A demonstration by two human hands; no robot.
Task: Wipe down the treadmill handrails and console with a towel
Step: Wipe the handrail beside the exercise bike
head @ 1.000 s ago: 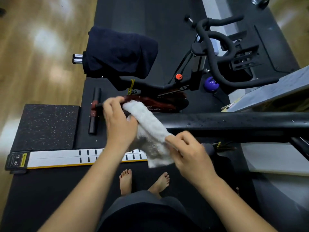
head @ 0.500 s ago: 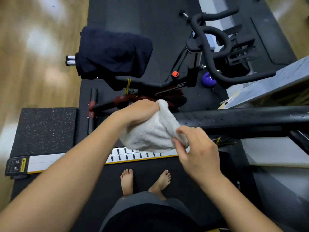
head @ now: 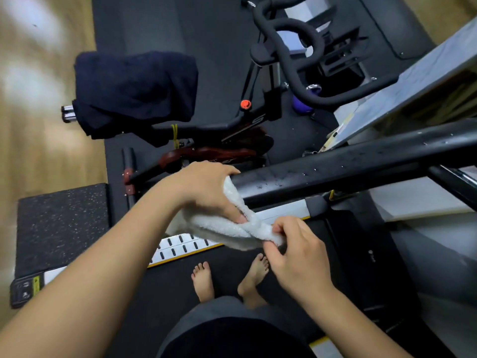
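Note:
A white towel [head: 219, 228] is wrapped over the near left end of the black treadmill handrail [head: 348, 161], which runs from the centre up to the right edge. My left hand [head: 206, 189] grips the towel at the rail's end, fingers curled over it. My right hand [head: 296, 257] pinches the towel's loose lower end just below the rail. The rail's surface shows small droplets or specks. The console is out of view.
A spin bike [head: 232, 125] stands beyond the rail, its seat covered by a dark blue cloth [head: 134, 91], with handlebars [head: 304, 60] at the upper right. My bare feet [head: 204, 280] stand on the treadmill belt beside the silver side rail [head: 180, 244]. Wooden floor lies at the left.
My left hand has slid the towel onto the handrail's end, and my right hand has shifted lower to pinch the hanging end. The view has tilted down and left.

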